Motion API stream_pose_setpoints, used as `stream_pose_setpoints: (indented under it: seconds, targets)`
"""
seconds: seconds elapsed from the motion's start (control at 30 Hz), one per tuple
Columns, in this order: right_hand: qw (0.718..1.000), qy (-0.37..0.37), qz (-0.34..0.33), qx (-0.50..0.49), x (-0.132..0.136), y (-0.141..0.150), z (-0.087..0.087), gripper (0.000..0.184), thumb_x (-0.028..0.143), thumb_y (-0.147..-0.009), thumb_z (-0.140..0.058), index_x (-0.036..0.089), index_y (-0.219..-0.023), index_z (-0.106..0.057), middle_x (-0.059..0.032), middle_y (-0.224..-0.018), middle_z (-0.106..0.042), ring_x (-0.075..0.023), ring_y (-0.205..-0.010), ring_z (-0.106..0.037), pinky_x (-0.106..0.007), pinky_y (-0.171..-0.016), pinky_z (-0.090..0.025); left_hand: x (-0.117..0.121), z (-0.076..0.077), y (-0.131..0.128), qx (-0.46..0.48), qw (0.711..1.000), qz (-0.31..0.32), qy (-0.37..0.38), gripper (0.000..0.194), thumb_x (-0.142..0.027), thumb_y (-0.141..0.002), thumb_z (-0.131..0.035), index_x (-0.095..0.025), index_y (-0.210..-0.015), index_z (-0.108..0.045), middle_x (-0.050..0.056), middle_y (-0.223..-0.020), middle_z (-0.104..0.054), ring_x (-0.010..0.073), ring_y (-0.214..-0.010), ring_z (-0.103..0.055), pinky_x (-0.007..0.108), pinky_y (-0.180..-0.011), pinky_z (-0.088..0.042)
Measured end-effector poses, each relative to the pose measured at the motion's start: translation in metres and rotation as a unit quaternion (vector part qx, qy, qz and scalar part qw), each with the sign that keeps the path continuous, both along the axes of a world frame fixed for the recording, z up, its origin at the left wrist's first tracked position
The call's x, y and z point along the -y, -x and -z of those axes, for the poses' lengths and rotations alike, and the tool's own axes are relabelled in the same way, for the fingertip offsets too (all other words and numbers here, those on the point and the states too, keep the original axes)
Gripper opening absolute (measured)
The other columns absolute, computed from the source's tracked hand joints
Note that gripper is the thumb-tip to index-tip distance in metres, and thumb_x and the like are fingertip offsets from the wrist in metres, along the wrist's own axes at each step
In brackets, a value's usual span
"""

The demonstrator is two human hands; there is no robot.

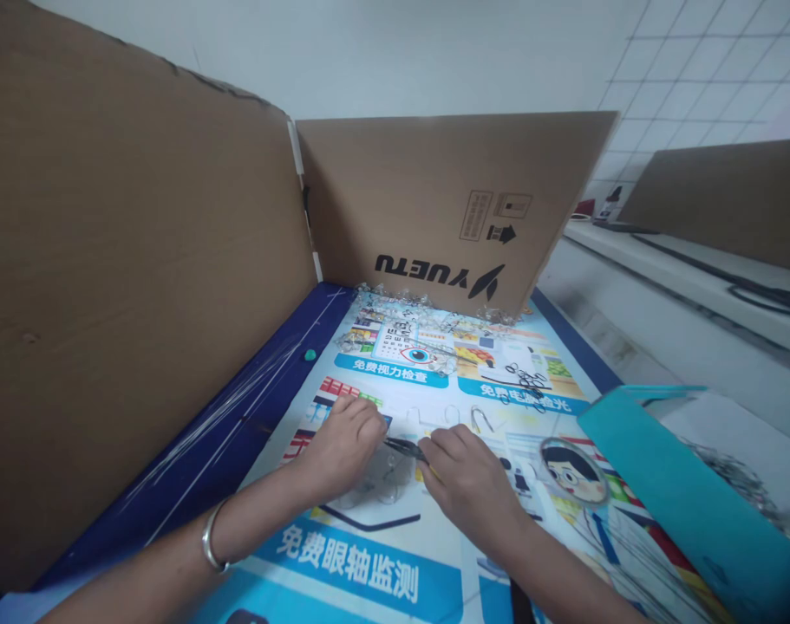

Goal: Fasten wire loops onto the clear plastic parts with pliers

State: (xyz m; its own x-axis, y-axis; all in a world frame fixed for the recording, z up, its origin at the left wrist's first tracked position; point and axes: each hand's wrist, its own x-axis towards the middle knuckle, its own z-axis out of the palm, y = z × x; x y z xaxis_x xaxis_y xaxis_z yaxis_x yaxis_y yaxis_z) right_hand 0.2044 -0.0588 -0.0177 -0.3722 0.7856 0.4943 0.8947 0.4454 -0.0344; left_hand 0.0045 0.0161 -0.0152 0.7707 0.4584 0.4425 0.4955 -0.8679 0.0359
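My right hand (466,481) is closed around a pair of pliers (404,446), with a bit of yellow handle showing by the fingers. The dark jaws point left toward my left hand (352,442). That hand is closed, its fingers pinching a thin wire at the plier tips; most of it is hidden or too fine to follow. Faint wire loops (389,484) show just below the jaws. Beyond my hands lie a few bent wire pieces (480,419), one shaped like a narrow hook.
Cardboard panels (434,191) wall the back and left. Clear, tangled wire pieces (395,296) line the back, with dark loops (528,381) at right. Straight wires (218,399) lie left, near a green bead (310,354). A teal box (681,485) holding wire pieces stands right.
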Motion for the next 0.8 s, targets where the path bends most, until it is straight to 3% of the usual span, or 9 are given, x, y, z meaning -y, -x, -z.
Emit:
stream_pose_setpoints:
  seconds: [0.3, 0.6, 0.8]
  targets:
    - [0.997, 0.041, -0.024, -0.068, -0.003, -0.003, 0.002, 0.011, 0.015, -0.081, -0.052, 0.018, -0.088, -0.060, -0.0047, -0.078, -0.059, -0.0184, -0.076, -0.053, -0.031, -0.069, -0.043, -0.002, 0.004, 0.002, 0.044, 0.999, 0.026, -0.003, 0.017, -0.001, -0.076, -0.041, -0.015, -0.081, -0.050, 0.006, -0.082, -0.058, 0.0203, -0.083, -0.048, 0.036, -0.076, -0.034]
    - [0.973, 0.121, -0.037, -0.193, -0.007, -0.013, 0.005, 0.013, 0.020, -0.078, -0.055, 0.020, -0.090, -0.060, -0.0059, -0.085, -0.059, -0.0193, -0.083, -0.055, -0.031, -0.072, -0.046, -0.006, 0.004, 0.002, 0.081, 0.994, 0.032, 0.068, 0.022, 0.003, -0.073, -0.041, -0.016, -0.082, -0.048, 0.004, -0.083, -0.058, 0.0180, -0.084, -0.049, 0.034, -0.081, -0.033]
    - [0.965, 0.146, -0.047, -0.213, -0.008, -0.015, 0.001, 0.014, 0.019, -0.076, -0.056, 0.019, -0.089, -0.061, -0.0058, -0.083, -0.059, -0.0192, -0.083, -0.055, -0.032, -0.073, -0.046, -0.006, 0.002, 0.004, 0.113, 0.988, 0.065, 0.088, 0.020, 0.001, -0.078, -0.039, -0.016, -0.085, -0.048, 0.003, -0.084, -0.059, 0.0169, -0.084, -0.049, 0.034, -0.082, -0.034]
